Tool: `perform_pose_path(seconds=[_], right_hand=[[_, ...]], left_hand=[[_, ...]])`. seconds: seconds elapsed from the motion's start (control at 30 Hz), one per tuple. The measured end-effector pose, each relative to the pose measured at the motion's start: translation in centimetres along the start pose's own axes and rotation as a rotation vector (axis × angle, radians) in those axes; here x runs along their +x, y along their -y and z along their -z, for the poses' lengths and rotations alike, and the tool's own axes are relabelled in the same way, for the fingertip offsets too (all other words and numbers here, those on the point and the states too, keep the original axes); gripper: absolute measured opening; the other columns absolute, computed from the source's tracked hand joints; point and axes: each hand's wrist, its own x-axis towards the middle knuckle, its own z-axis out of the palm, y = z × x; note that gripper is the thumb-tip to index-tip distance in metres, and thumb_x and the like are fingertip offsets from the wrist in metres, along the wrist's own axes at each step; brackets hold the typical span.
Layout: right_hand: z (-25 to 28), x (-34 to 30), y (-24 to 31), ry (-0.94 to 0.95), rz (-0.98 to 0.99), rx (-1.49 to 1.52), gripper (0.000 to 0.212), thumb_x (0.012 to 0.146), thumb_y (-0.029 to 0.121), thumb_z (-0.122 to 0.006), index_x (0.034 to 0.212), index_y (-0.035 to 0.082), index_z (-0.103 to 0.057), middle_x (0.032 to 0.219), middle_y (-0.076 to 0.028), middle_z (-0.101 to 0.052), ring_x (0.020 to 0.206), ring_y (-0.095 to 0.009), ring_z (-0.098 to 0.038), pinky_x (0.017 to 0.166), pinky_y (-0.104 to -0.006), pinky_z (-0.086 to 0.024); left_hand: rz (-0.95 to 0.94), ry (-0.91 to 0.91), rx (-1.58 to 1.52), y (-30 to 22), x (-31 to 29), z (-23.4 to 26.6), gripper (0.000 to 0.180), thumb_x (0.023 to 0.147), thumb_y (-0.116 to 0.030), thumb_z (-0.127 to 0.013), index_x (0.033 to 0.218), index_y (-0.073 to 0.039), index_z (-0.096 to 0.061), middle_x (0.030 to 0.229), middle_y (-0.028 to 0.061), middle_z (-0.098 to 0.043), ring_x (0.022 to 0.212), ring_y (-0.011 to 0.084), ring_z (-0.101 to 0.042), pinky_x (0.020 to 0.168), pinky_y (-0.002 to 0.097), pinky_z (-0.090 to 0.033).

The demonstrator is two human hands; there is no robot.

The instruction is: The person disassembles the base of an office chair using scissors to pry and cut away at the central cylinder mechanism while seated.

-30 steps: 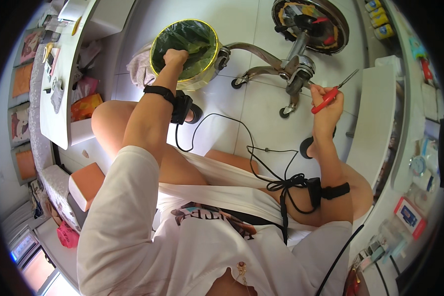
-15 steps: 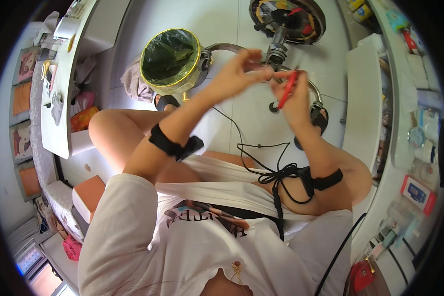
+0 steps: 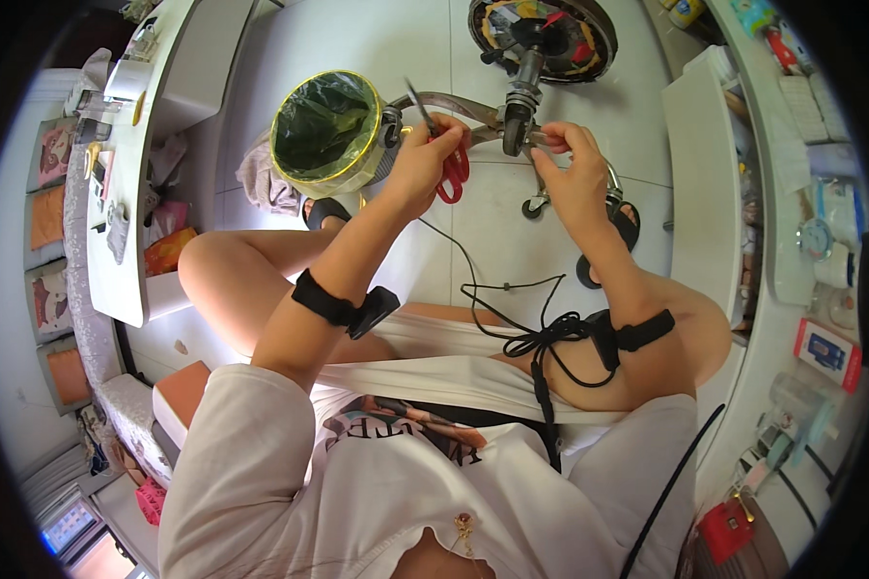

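Observation:
My left hand (image 3: 423, 166) is closed around a pair of scissors (image 3: 453, 178) with red handles. Their grey blades point up and away past my fingers, and the red loops hang below the palm. To the right, my right hand (image 3: 579, 183) is raised with its fingers bent and the thumb apart from them. I make out nothing held in it. Both hands hover above the floor, in front of the curved metal legs of a wheeled stool (image 3: 524, 96).
A bin (image 3: 381, 159) with a yellow rim and dark liner stands left of my left hand, beside a crumpled cloth (image 3: 266, 183). A black cable (image 3: 550, 338) lies bundled over my lap. White cabinets (image 3: 710, 183) flank both sides, with a cluttered shelf at right.
The scissors have passed from my right hand to my left hand. My hands have moved apart, the left one drawing back to the left.

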Motion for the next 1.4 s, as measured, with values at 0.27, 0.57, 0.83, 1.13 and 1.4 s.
perform_pose_path(seconds=[0.27,0.57,0.83,1.13,1.4], right_hand=[[-1.9,0.1,-1.7,0.084,0.304,-0.255,0.025,0.067,0.001,-0.064,0.091,0.006,-0.057,0.086,-0.007,-0.052,0.087,-0.025,-0.051,0.075,-0.0351,-0.037],[-2.2,1.4,-2.1,0.066,0.507,-0.259,0.018,0.066,-0.001,-0.063,0.081,0.004,-0.055,0.081,-0.008,-0.052,0.079,-0.026,-0.051,0.071,-0.0368,-0.039],[-2.7,1.2,-2.5,0.077,0.443,-0.14,0.013,0.068,-0.003,-0.06,0.077,0.002,-0.052,0.075,-0.011,-0.051,0.073,-0.029,-0.051,0.067,-0.0383,-0.041],[-3.1,1.0,-3.3,0.169,0.161,-0.053,0.01,0.078,0.002,-0.054,0.084,0.0,-0.046,0.082,-0.016,-0.05,0.074,-0.033,-0.051,0.065,-0.0408,-0.042],[-2.5,1.6,-2.8,0.198,0.184,-0.15,0.01,0.08,0.004,-0.052,0.086,-0.001,-0.045,0.085,-0.018,-0.051,0.077,-0.034,-0.051,0.068,-0.0415,-0.042]], left_hand=[[0.395,0.042,-0.109,2.9,3.7,-1.9,0.041,0.087,-0.045,-0.051,0.103,-0.007,-0.054,0.082,0.0015,-0.053,0.072,0.0167,-0.054,0.066,0.0323,-0.049],[0.309,0.089,-0.135,4.1,4.6,-2.2,0.039,0.086,-0.044,-0.053,0.099,-0.008,-0.058,0.091,0.003,-0.056,0.077,0.0166,-0.05,0.068,0.0333,-0.047],[0.295,0.063,-0.165,4.1,4.3,-2.5,0.041,0.085,-0.045,-0.055,0.102,-0.007,-0.057,0.092,0.0037,-0.056,0.078,0.0172,-0.05,0.069,0.0333,-0.047],[0.219,0.109,-0.139,4.2,4.3,-2.2,0.034,0.087,-0.035,-0.056,0.105,-0.007,-0.052,0.092,0.0039,-0.055,0.08,0.0153,-0.054,0.069,0.0314,-0.048],[0.134,0.161,-0.139,4.0,3.9,-2.1,0.03,0.089,-0.031,-0.054,0.106,-0.006,-0.05,0.092,0.0035,-0.055,0.085,0.0148,-0.055,0.071,0.0324,-0.048]])
